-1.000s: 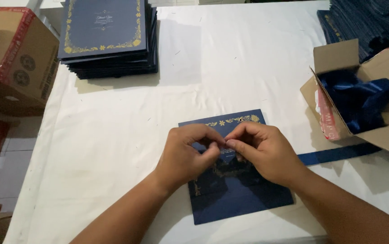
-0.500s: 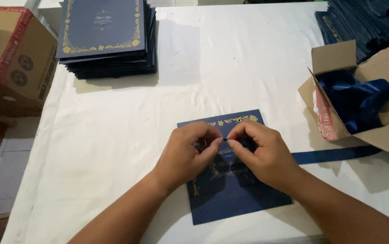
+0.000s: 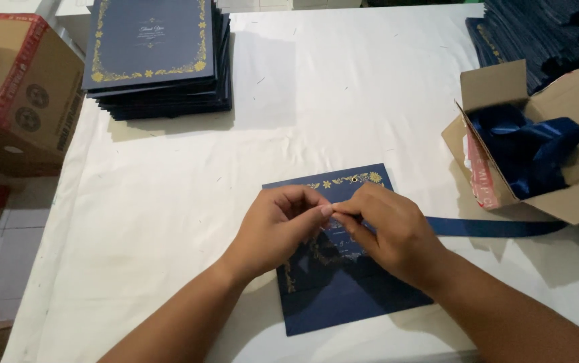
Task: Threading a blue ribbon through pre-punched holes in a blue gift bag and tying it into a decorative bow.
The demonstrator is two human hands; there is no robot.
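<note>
Ribbon [image 3: 498, 227], dark blue satin, runs as a flat strip from the open cardboard box [image 3: 531, 144] at the worktop's right edge leftward to the hands; its long axis lies nearly parallel to the near edge. Its free end disappears under the right hand [image 3: 390, 232], so the right hand is the nearer one, with the strip trailing off behind it to the right.

Navy card [image 3: 343, 269] with gold floral border lies flat near the middle of the near edge, slightly skewed, its top edge toward the far side. A small punched hole [image 3: 354, 179] shows near the top border, just above the fingertips.

Left hand [image 3: 276, 232] and right hand meet over the card's upper half, thumbs and forefingers pinched tight together, tips touching. Each grip is nearly closed; presumably the ribbon end sits between them, but what is pinched is hidden by the fingers — cannot tell for sure.

Worktop [image 3: 188, 202] is covered in white cloth.

Stack of matching navy cards [image 3: 155, 60], gold-framed, light lettering in the centre, sits at the far left corner. Brown carton [image 3: 20, 94] with red tape and round printed marks stands off the left edge. Dark blue piled sheets [image 3: 538, 33] fill the far right corner. Ribbon box has a red-and-white printed flap; loose blue ribbon bunched inside.
</note>
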